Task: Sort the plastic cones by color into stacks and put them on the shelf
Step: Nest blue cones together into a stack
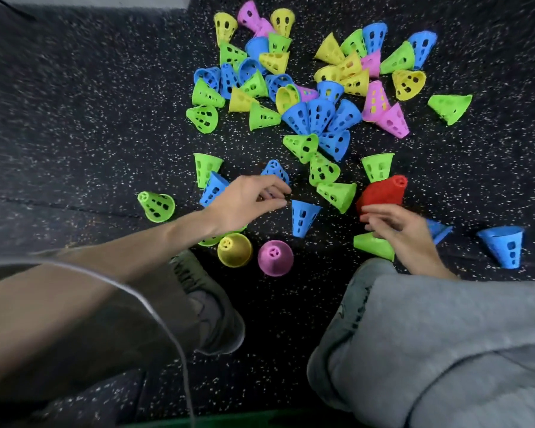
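Perforated plastic cones in blue, green, yellow and pink lie scattered on the dark speckled floor (105,134), most in a heap (306,88) ahead of me. My left hand (247,202) reaches forward with loosely curled fingers. Its fingertips are right at the rim of a blue cone (303,219) lying on its side; I cannot make out a grip. My right hand (396,227) holds the wide end of a red cone (383,193), tip pointing away. A green cone (372,245) lies just below that hand. A yellow cone (235,250) and a pink cone (275,257) stand upright near my feet.
My shoes (217,304) and grey-trousered knee (445,350) fill the near floor. A green cone (156,206) lies to the left, blue cones (504,247) to the right. A green cone rim (209,241) shows under my left wrist. No shelf is in view.
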The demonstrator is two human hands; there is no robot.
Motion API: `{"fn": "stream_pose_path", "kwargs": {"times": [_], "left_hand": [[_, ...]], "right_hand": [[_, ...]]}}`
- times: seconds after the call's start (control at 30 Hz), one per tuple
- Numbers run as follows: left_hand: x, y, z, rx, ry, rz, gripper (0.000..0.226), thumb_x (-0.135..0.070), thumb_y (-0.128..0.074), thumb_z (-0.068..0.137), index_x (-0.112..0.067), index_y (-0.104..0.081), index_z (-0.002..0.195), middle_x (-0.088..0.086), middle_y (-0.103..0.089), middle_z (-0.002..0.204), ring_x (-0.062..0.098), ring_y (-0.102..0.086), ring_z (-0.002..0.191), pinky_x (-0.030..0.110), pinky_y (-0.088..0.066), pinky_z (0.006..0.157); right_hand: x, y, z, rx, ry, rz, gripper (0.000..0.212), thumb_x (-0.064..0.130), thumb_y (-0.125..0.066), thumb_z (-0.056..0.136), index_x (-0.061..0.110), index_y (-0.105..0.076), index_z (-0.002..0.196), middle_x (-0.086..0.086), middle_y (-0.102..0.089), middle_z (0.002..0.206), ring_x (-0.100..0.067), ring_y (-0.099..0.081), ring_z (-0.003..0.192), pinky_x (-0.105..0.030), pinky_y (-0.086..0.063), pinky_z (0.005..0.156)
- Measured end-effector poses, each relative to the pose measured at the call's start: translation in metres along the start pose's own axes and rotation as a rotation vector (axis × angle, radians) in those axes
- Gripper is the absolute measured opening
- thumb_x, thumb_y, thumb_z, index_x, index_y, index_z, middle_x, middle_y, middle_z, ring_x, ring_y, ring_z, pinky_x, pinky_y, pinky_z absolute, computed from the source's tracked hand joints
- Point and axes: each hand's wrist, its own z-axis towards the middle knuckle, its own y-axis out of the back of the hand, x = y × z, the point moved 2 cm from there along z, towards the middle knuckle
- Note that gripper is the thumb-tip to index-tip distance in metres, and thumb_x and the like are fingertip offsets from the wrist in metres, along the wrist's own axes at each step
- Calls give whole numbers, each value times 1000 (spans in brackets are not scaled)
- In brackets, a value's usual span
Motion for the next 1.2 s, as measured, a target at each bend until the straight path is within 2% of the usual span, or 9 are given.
{"fn": "stream_pose_path", "kwargs": {"times": [0.27, 0.4, 0.53, 0.67, 0.73, 0.8, 0.9, 1.03, 1.2], "left_hand": [[47, -2, -23, -220, 106, 17, 24, -29, -68, 97, -30, -67, 122, -14, -69, 116, 0, -60, 108, 19, -47, 96], [60, -3, -30, -319, 157, 80, 27, -30, -68, 97, -30, -67, 124, -12, -63, 120, 8, -51, 113, 22, -38, 96], [73, 8, -36, -374, 242, 80, 29, -30, -68, 97, -29, -65, 125, -6, -62, 125, 17, -51, 122, 33, -40, 107], [89, 12, -49, -389, 321, 7, 28, -26, -74, 94, -27, -68, 121, -10, -58, 117, 11, -58, 108, 30, -47, 98], [98, 9, -54, -375, 361, -42, 29, -27, -77, 91, -27, -68, 120, -10, -63, 115, 8, -64, 99, 31, -53, 95], [105, 6, -57, -358, 392, -91, 29, -28, -79, 89, -29, -69, 117, -9, -68, 109, 7, -67, 95, 36, -56, 93], [108, 3, -58, -344, 398, -118, 31, -29, -80, 88, -31, -68, 117, -10, -68, 107, 10, -67, 97, 41, -56, 95], [106, 7, -55, -370, 382, -102, 37, -28, -78, 90, -27, -65, 125, -6, -58, 124, 12, -61, 108, 32, -51, 101], [104, 18, -33, -394, 371, -7, 47, -28, -74, 93, -30, -58, 137, 2, -48, 134, 21, -47, 125, 31, -40, 107]], "right_hand": [[7, -23, 17, 66, 20, -146, 27, 13, -63, 98, 36, -73, 112, 18, -73, 110, -8, -67, 105, -41, -55, 96], [15, -35, 26, 67, 31, -201, 29, 18, -63, 98, 41, -71, 115, 19, -71, 112, 0, -64, 105, -32, -52, 94], [16, -54, 33, 161, 5, -250, 39, 20, -64, 98, 42, -65, 129, 11, -66, 125, 1, -60, 113, -23, -47, 95], [11, -70, 40, 272, -37, -377, 51, 17, -66, 96, 40, -57, 140, 23, -49, 135, -2, -44, 123, -24, -34, 107], [11, -74, 42, 247, -44, -418, 50, 16, -67, 95, 39, -59, 138, 25, -51, 131, -1, -45, 121, -25, -33, 105], [10, -77, 46, 192, -35, -439, 42, 14, -69, 92, 34, -66, 129, 21, -63, 123, -4, -56, 116, -25, -37, 100], [5, -80, 49, 161, -33, -497, 23, 17, -72, 89, 33, -71, 106, 19, -70, 98, -8, -66, 99, -28, -45, 89], [1, -82, 44, 140, -57, -478, 12, 19, -73, 89, 29, -73, 97, 17, -72, 90, -2, -66, 89, -31, -54, 89], [15, -77, 33, 51, -31, -349, 19, 13, -73, 91, 32, -69, 91, 17, -69, 88, 6, -63, 84, -2, -43, 71]]}}
